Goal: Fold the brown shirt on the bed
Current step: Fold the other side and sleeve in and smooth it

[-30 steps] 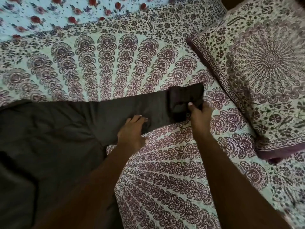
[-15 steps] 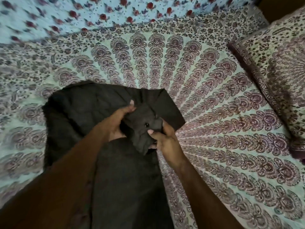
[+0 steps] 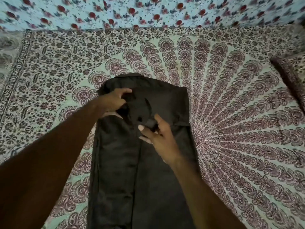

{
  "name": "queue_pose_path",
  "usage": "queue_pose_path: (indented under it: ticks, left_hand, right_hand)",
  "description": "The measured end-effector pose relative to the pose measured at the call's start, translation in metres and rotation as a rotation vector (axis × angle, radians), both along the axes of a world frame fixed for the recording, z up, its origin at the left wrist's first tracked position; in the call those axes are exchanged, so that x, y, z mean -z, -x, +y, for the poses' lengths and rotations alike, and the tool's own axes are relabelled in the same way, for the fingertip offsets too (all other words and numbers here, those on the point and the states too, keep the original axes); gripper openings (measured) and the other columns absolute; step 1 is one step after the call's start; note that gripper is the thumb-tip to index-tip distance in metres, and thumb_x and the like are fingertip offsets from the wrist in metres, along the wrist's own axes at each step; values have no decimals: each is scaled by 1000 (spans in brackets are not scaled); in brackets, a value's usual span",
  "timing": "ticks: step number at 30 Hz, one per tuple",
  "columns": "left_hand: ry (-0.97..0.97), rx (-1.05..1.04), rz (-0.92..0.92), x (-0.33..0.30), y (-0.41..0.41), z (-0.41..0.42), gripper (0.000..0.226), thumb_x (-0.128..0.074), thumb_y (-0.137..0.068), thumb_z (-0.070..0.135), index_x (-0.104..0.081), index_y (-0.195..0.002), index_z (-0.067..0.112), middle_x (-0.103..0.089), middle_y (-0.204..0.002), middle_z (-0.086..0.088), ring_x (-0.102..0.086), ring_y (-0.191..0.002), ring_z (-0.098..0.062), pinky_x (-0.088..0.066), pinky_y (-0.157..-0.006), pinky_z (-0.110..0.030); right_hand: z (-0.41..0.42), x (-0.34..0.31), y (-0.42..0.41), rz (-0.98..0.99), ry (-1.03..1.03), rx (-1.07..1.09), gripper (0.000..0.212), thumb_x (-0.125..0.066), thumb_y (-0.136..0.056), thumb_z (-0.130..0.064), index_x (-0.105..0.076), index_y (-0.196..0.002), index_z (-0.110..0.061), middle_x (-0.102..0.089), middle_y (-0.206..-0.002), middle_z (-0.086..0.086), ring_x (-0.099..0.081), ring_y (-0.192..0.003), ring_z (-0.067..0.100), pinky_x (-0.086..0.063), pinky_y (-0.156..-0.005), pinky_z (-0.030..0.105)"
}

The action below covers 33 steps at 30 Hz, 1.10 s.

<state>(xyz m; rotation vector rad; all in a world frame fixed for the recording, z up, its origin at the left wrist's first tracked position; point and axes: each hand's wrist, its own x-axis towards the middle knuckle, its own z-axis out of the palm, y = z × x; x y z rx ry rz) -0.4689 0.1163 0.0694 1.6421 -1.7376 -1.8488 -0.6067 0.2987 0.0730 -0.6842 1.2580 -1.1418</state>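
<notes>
**Both hands at the cuff of the folded shirt**

We see the brown shirt point(image 3: 140, 162) lying as a long narrow strip on the bed's patterned bedspread point(image 3: 231, 129). Our left hand point(image 3: 113, 101) pinches cloth near the collar end; our right hand point(image 3: 158, 134) pinches the buttoned cuff point(image 3: 143, 119). A pillow point(image 3: 293, 75) lies at the right edge.

Bed point(image 3: 231, 113) has a mandala-print cover; brown shirt point(image 3: 156, 179) lies lengthwise from the near edge to the middle, and a matching pillow point(image 3: 292, 76) sits at the right edge.
</notes>
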Motion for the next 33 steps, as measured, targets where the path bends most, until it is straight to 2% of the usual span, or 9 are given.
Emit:
queue_pose_path:
  ticks: [2,5,9,12,16,22,26,31,33]
  left_hand:
    - [91,89,-89,-2,-20,-18,60,-57,-90,-17,-51,-142,13,-63,-122,-17,-65,-94,-29,-60,-61,-31]
    - [196,245,-200,-3,-45,-47,55,-50,-85,-24,-63,-128,8,-64,-125,-20,-63,-109,-31,-58,-80,-40]
    - [321,365,-420,2,-68,-70,48,-50,-79,-19,-67,-112,11,-64,-127,-23,-60,-117,-36,-51,-101,-43]
    - [330,333,-515,11,-79,-73,48,-50,-83,-14,-65,-125,6,-60,-132,-21,-57,-121,-37,-48,-96,-34]
    - [222,256,-428,17,-97,-78,51,-42,-85,-17,-63,-128,4,-59,-131,-23,-57,-120,-36,-42,-87,-28]
    - [289,77,-328,14,-131,-91,40,-45,-76,-9,-76,-88,14,-71,-106,-27,-63,-94,-34,-48,-79,-30]
    - [450,66,-507,20,-145,-93,40,-48,-82,-10,-74,-104,11,-68,-118,-20,-61,-111,-37,-47,-85,-35]
    - [589,209,-960,35,-121,-64,52,-71,-82,17,-56,-132,18,-43,-145,-20,-37,-137,-45,-26,-111,-67]
    - [781,240,-975,36,-95,-43,67,-76,-75,20,-50,-137,13,-36,-151,-19,-30,-141,-44,-21,-111,-70]
  right_hand:
    - [-13,-1,-24,113,49,-56,14,-69,-95,-12,-60,-92,-22,-66,-97,5,-68,-101,18,-59,-91,42]
    - [-32,-2,-55,202,71,-162,17,-72,-93,-11,-60,-85,-21,-67,-79,-15,-64,-82,1,-51,-80,23]
    - [-46,10,-63,249,67,-162,15,-75,-90,-9,-60,-88,-6,-54,-68,17,-58,-68,8,-48,-81,17]
    - [-49,37,-49,392,15,3,14,-80,-84,-15,-71,-93,-10,-74,-85,16,-72,-89,16,-57,-91,33]
    - [-40,66,-18,724,-42,102,8,-76,-83,-13,-72,-86,-19,-75,-85,2,-73,-82,11,-57,-74,31]
    - [-27,81,7,1230,-198,74,26,-72,-74,-14,-68,-99,-18,-57,-115,14,-54,-109,40,-48,-95,50]
    - [-18,84,7,1266,-504,-85,56,-75,-79,-26,-52,-129,-25,-30,-147,14,-27,-134,41,-30,-107,64]
    - [-11,91,5,1320,-454,-101,59,-69,-80,-22,-47,-133,-11,-40,-138,21,-41,-125,45,-41,-102,62]
    - [-8,92,6,1350,-414,-84,55,-67,-78,-17,-48,-128,-6,-44,-135,23,-46,-122,46,-46,-99,59]
